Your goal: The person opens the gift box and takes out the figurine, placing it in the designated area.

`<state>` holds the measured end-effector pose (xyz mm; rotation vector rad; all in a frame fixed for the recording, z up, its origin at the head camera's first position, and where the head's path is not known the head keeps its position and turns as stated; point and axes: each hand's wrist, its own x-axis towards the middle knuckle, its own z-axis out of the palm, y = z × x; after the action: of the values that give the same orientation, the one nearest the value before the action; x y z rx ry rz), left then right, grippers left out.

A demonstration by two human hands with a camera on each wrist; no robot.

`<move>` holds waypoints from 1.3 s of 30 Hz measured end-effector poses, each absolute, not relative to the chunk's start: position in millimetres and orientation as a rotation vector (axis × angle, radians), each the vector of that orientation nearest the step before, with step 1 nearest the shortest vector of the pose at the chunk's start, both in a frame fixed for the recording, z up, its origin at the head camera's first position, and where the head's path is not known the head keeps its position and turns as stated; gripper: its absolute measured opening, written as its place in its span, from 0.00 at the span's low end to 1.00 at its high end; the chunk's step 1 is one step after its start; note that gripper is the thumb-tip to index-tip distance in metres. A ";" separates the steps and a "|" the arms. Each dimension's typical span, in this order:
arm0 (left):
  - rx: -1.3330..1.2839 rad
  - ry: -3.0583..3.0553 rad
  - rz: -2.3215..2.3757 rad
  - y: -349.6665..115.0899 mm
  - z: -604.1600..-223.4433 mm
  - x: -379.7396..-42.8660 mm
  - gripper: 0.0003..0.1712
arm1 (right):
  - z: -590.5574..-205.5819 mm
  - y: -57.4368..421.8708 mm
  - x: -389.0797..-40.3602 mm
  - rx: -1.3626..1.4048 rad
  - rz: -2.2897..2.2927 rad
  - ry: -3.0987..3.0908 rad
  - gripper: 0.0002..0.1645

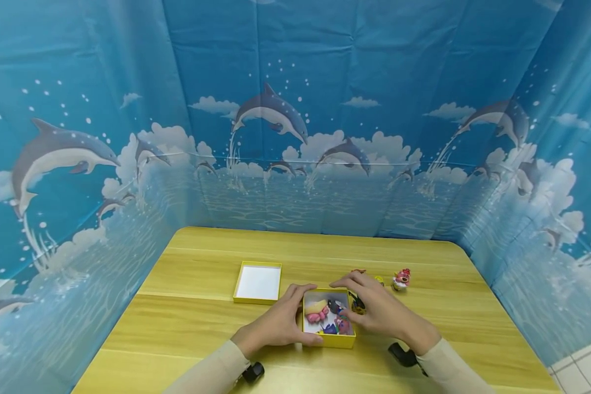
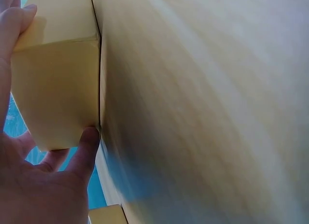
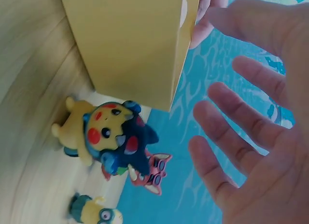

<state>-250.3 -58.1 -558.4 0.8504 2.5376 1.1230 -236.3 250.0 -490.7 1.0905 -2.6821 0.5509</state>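
Observation:
A small yellow box with a white inside stands on the table. My left hand grips it from the left, thumb at the front wall and fingers around the far corner. Inside lie several toy figurines, among them a pink and cream one and a pink one. My right hand is over the box's right side, thumb reaching past the rim and fingers spread apart. Just beyond that side, a yellow figurine with red cheeks and a dark hood stands in the right wrist view.
To the left lies the shallow yellow lid, white inside facing up. A pink figurine stands at the right; a pink long-eared one and a goggled yellow one are nearby. A dolphin-print curtain surrounds the wooden table.

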 end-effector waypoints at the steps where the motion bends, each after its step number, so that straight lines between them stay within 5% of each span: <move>1: 0.851 2.538 1.123 -58.0 -558.3 -250.1 0.72 | -490.0 249.0 -236.5 1.100 0.538 -2.694 0.36; 39: 0.876 2.552 1.090 -57.4 -559.9 -249.6 0.71 | -477.4 213.1 -261.5 1.418 0.374 -2.869 0.34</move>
<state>-249.6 -57.4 -559.9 0.8759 2.5522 1.0905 -261.5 213.1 -477.4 1.4179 -2.8689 0.3738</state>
